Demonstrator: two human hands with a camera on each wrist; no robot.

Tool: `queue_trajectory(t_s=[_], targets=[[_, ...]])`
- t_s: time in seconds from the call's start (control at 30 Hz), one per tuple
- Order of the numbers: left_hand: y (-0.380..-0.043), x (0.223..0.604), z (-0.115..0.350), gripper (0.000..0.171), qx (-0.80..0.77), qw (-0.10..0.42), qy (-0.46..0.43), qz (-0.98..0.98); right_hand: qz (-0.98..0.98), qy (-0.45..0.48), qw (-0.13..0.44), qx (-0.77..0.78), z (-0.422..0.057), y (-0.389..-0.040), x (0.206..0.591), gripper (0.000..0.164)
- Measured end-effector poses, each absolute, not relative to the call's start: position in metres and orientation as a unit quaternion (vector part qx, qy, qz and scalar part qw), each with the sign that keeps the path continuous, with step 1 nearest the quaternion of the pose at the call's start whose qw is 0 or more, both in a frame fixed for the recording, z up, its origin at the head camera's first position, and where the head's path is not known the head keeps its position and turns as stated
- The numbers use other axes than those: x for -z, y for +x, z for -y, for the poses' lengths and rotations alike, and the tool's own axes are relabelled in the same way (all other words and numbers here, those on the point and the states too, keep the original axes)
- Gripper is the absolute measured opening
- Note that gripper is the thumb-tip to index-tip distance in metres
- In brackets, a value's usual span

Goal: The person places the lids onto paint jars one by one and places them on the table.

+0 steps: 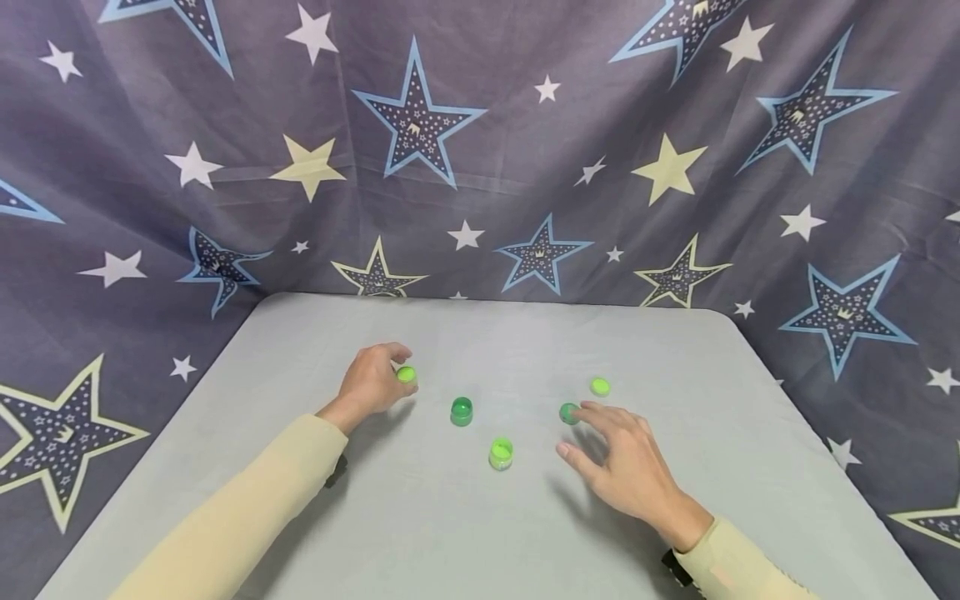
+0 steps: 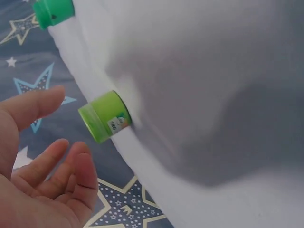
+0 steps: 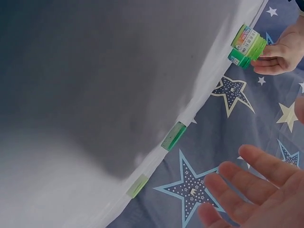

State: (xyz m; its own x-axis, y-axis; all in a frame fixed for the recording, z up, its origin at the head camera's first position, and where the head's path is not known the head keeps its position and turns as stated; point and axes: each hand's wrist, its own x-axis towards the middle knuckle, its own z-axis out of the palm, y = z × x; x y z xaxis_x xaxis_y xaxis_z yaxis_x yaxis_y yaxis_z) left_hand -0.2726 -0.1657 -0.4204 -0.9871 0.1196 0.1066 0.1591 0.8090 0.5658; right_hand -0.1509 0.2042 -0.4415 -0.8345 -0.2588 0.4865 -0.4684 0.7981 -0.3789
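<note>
My left hand is spread around a small light green jar at the left of the table. In the left wrist view, the thumb and curved fingers stand apart, with the labelled jar upright on the table just beyond them. My right hand hovers with fingers parted beside a dark green lid, its fingertips overlapping the lid's edge in the head view. The right wrist view has this lid flat on the table, away from the fingers.
Between the hands stand an open dark green jar and, nearer me, another open light green jar. A light green lid lies behind the dark green lid. Star-patterned cloth hangs behind the grey-white table.
</note>
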Motion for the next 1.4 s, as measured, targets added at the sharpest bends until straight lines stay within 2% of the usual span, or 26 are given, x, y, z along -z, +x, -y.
queue_trajectory(t_s=[0.2,0.37,0.57,0.83,1.1,1.4], targets=[[-0.267,0.421,0.163,0.043,0.343,0.061,-0.109,0.931,0.925,0.188,0.203,-0.260,-0.205,-0.152,0.440,0.046],[-0.260,0.422,0.160,0.038,0.366,0.047,-0.131,0.920,0.926,0.179,0.200,-0.265,-0.206,-0.152,0.438,0.045],[-0.255,0.428,0.156,0.043,0.385,0.000,-0.146,0.911,0.925,0.177,0.203,-0.267,-0.205,-0.152,0.438,0.045],[-0.252,0.433,0.146,0.051,0.419,-0.036,-0.158,0.894,0.924,0.174,0.199,-0.275,-0.204,-0.152,0.437,0.044],[-0.250,0.437,0.137,0.060,0.423,-0.054,-0.145,0.893,0.923,0.168,0.197,-0.283,-0.204,-0.152,0.438,0.041],[-0.251,0.441,0.126,0.062,0.422,-0.051,-0.140,0.894,0.924,0.166,0.193,-0.286,-0.203,-0.153,0.439,0.041]])
